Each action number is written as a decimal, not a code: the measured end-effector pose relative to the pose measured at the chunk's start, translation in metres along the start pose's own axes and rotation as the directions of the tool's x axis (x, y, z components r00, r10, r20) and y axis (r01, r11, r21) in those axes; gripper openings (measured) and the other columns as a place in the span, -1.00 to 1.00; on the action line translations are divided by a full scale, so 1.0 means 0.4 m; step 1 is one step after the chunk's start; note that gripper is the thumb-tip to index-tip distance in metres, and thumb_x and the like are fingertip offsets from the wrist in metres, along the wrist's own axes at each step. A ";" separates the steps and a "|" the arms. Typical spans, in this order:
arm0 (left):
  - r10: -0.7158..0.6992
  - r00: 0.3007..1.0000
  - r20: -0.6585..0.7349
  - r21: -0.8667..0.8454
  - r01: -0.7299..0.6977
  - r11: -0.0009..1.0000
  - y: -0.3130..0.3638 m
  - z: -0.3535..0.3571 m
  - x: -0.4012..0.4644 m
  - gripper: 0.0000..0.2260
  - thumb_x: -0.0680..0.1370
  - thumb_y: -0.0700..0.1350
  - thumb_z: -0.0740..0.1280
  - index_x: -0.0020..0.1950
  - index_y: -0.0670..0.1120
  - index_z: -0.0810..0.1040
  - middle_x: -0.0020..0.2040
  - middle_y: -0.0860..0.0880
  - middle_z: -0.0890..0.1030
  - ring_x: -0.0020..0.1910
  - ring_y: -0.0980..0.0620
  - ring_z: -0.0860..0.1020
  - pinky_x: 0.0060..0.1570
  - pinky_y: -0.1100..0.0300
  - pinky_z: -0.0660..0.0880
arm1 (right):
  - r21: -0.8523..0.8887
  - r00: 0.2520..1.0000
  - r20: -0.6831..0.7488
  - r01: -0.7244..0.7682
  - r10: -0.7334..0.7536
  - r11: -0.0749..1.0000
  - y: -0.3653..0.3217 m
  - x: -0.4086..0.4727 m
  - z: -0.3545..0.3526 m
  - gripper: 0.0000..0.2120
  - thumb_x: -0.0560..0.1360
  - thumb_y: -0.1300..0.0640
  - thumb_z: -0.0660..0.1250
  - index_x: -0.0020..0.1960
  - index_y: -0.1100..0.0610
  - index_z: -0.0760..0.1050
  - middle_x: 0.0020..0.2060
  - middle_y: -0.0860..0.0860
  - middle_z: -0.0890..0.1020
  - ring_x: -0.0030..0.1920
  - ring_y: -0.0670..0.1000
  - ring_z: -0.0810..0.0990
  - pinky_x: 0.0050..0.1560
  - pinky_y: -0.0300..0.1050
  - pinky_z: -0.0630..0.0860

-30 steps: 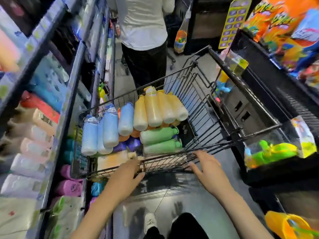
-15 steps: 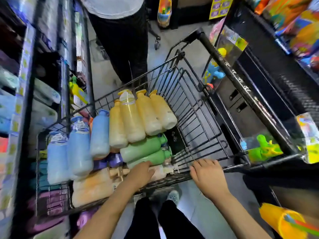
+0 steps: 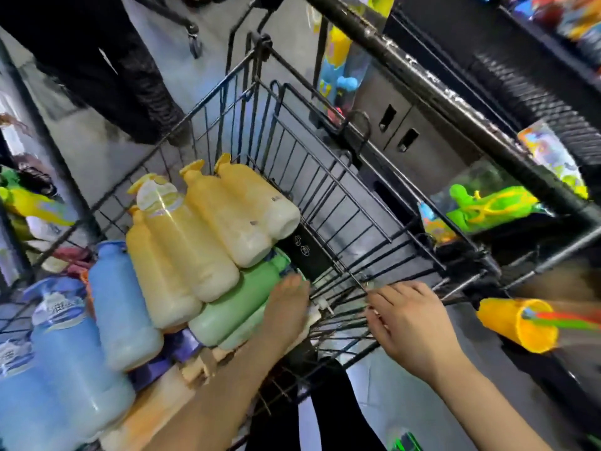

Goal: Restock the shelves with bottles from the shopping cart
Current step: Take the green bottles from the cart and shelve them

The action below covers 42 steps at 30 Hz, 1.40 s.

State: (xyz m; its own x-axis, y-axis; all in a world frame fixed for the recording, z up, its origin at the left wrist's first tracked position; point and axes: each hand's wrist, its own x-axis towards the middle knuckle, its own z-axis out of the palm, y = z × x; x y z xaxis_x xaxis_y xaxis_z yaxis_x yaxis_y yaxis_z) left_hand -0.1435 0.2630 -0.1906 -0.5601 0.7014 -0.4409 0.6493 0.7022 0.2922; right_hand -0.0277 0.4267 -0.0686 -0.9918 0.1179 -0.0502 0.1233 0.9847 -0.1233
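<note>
The black wire shopping cart (image 3: 341, 203) holds plastic bottles lying on their sides. The pale blue bottles (image 3: 74, 359) at its left carry white-and-blue labels with printed characters, too blurred to read. The cream-yellow bottles (image 3: 208, 236) with yellow caps lie stacked at the centre; their small dark print is illegible.

The left hand (image 3: 287, 315) lies inside the cart, palm down on the two green bottles (image 3: 237, 307) beneath the yellow stack. Its fingers curve over the upper green bottle near the neck; whether they grip it cannot be told. A white nozzle (image 3: 320, 304) protrudes just beside the fingertips.

The right hand (image 3: 406, 323) rests on the near wire rim of the cart, fingers loosely bent over the wires, well apart from the bottles.

Compared with 0.5 s ago, the left hand has reached further forward onto the green bottles, and the view has moved closer to the cart. The right hand stays on the rim.
</note>
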 end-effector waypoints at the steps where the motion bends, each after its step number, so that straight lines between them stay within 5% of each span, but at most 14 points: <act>1: -0.012 1.000 -0.013 0.052 0.013 0.999 -0.002 -0.003 0.017 -0.52 0.56 -0.21 0.18 0.48 -0.17 0.21 0.48 -0.14 0.21 0.49 -0.16 0.16 0.40 0.06 0.09 | 0.001 1.000 0.003 -0.010 0.010 1.000 -0.003 0.000 -0.003 -0.69 0.52 0.03 0.12 -0.22 0.07 0.59 -0.30 -0.06 0.62 -0.24 0.06 0.60 -0.05 -0.11 0.37; 3: -0.120 0.992 -0.047 0.133 0.126 0.983 -0.017 -0.012 0.050 -0.42 0.59 -0.19 0.17 0.55 -0.20 -0.01 0.56 -0.18 0.04 0.53 -0.16 0.04 0.48 -0.04 0.02 | 0.002 0.999 0.026 -0.035 0.035 0.999 -0.008 0.000 -0.007 -0.68 0.52 0.03 0.10 -0.21 0.06 0.59 -0.29 -0.07 0.62 -0.24 0.05 0.60 -0.05 -0.10 0.38; 6: -0.368 0.929 -0.042 0.050 0.369 0.928 -0.050 -0.027 0.103 -0.42 0.60 -0.15 0.18 0.54 -0.21 -0.02 0.49 -0.18 0.23 0.45 -0.13 0.25 0.36 0.05 0.24 | -0.024 0.991 0.109 -0.076 0.078 0.997 -0.016 0.003 -0.014 -0.64 0.53 0.00 0.05 -0.18 0.05 0.60 -0.27 -0.07 0.63 -0.21 0.05 0.60 -0.05 -0.05 0.47; 8: -0.407 0.913 -0.020 0.028 0.408 0.913 -0.059 -0.031 0.126 -0.47 0.60 -0.13 0.20 0.52 -0.22 0.08 0.41 -0.16 0.37 0.39 -0.09 0.36 0.27 0.10 0.33 | -0.043 0.986 0.138 -0.092 0.097 0.995 -0.020 0.006 -0.014 -0.63 0.54 -0.01 0.03 -0.17 0.04 0.59 -0.25 -0.07 0.64 -0.19 0.04 0.60 -0.02 -0.06 0.46; 12: -0.331 0.943 -0.023 0.107 0.332 0.937 -0.074 -0.021 0.114 -0.63 0.58 -0.06 0.23 0.35 -0.16 0.34 0.30 -0.11 0.47 0.32 -0.09 0.40 0.20 0.08 0.34 | -0.059 0.986 0.124 -0.104 0.110 0.993 -0.020 0.006 -0.010 -0.66 0.54 0.00 0.06 -0.18 0.04 0.59 -0.29 -0.07 0.62 -0.23 0.04 0.58 -0.01 -0.10 0.40; 16: -0.179 0.983 -0.033 0.176 0.183 0.967 -0.093 -0.007 0.064 -0.60 0.56 0.09 0.25 0.31 -0.11 0.38 0.30 -0.11 0.45 0.29 -0.13 0.35 0.18 0.02 0.30 | -0.047 0.991 0.074 -0.112 0.115 0.993 -0.016 0.003 -0.001 -0.68 0.52 0.00 0.09 -0.19 0.04 0.59 -0.32 -0.09 0.59 -0.27 0.03 0.55 0.00 -0.15 0.27; 23: 0.069 0.981 -0.179 -0.163 -0.099 0.982 -0.108 -0.093 -0.061 -0.56 0.51 0.05 0.38 0.32 -0.11 0.45 0.14 -0.05 0.53 0.10 -0.10 0.49 0.04 0.09 0.37 | -0.001 0.988 0.120 -0.098 0.097 0.995 -0.018 0.000 -0.012 -0.72 0.51 -0.04 0.14 -0.16 0.03 0.58 -0.29 -0.11 0.61 -0.22 0.01 0.58 -0.01 -0.14 0.28; 25: 0.075 0.962 -0.264 -0.418 -0.184 0.890 -0.115 -0.159 -0.117 -0.59 0.43 0.11 0.45 0.22 -0.02 0.54 0.02 0.11 0.56 0.03 0.03 0.52 -0.04 0.26 0.38 | 0.052 0.983 0.141 -0.127 0.119 0.991 -0.027 0.001 -0.030 -0.76 0.52 -0.08 0.23 -0.03 0.01 0.61 -0.17 -0.12 0.65 -0.09 -0.01 0.62 0.07 -0.15 0.26; 29: -0.223 0.918 -0.326 -0.864 -0.194 0.464 -0.086 -0.312 -0.185 -0.67 0.26 0.17 0.56 -0.01 0.30 0.60 -0.06 0.27 0.66 -0.10 0.33 0.59 -0.16 0.50 0.46 | 0.429 0.930 0.289 -0.337 0.226 0.838 -0.071 -0.008 -0.068 -0.50 0.49 -0.24 0.29 0.37 -0.07 0.40 0.28 -0.21 0.46 0.35 -0.15 0.35 0.42 -0.16 0.11; 31: -0.266 0.902 -0.339 -0.912 -0.246 0.329 -0.048 -0.363 -0.201 -0.66 0.25 0.12 0.58 -0.02 0.28 0.63 -0.06 0.21 0.68 -0.09 0.28 0.62 -0.17 0.47 0.48 | 0.599 0.896 0.403 -0.410 0.184 0.688 -0.126 -0.006 -0.087 -0.24 0.38 -0.26 0.42 0.49 -0.11 0.20 0.33 -0.27 0.26 0.39 -0.24 0.15 0.39 -0.33 0.04; 33: -0.252 0.900 -0.356 -0.925 -0.301 0.231 0.000 -0.404 -0.207 -0.64 0.25 0.08 0.57 0.01 0.20 0.64 -0.04 0.12 0.69 -0.07 0.20 0.63 -0.14 0.40 0.50 | 0.739 0.908 0.406 -0.394 0.105 0.546 -0.179 0.006 -0.096 -0.08 0.26 -0.18 0.56 0.48 -0.16 0.15 0.36 -0.30 0.29 0.36 -0.29 0.26 0.31 -0.44 0.14; 36: -0.213 0.892 -0.398 -0.916 -0.371 0.154 0.053 -0.461 -0.204 -0.67 0.26 0.06 0.54 0.01 0.13 0.65 -0.05 0.06 0.70 -0.07 0.14 0.64 -0.11 0.33 0.52 | 0.883 0.920 0.338 -0.383 0.198 0.271 -0.211 0.021 -0.095 -0.17 0.17 0.09 0.64 0.32 -0.17 0.30 0.12 -0.30 0.57 0.13 -0.31 0.52 0.06 -0.44 0.41; 42: -0.065 0.919 -0.389 -0.921 -0.386 0.055 0.074 -0.523 -0.179 -0.69 0.30 0.01 0.52 0.03 0.14 0.65 0.01 0.07 0.69 0.03 0.14 0.63 -0.02 0.31 0.52 | 0.927 0.862 0.262 -0.350 0.435 0.133 -0.221 0.028 -0.114 -0.29 0.06 -0.07 0.60 0.17 -0.11 0.45 -0.01 -0.26 0.64 0.01 -0.22 0.61 -0.07 -0.40 0.48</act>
State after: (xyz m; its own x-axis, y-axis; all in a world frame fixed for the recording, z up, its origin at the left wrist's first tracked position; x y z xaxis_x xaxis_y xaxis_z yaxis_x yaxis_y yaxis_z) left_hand -0.1920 0.2594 0.0272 -0.7570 0.6466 -0.0940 -0.2217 -0.1190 0.9678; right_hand -0.0512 0.3469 -0.0130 -0.7917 0.4959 -0.3569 0.3956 -0.0292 -0.9180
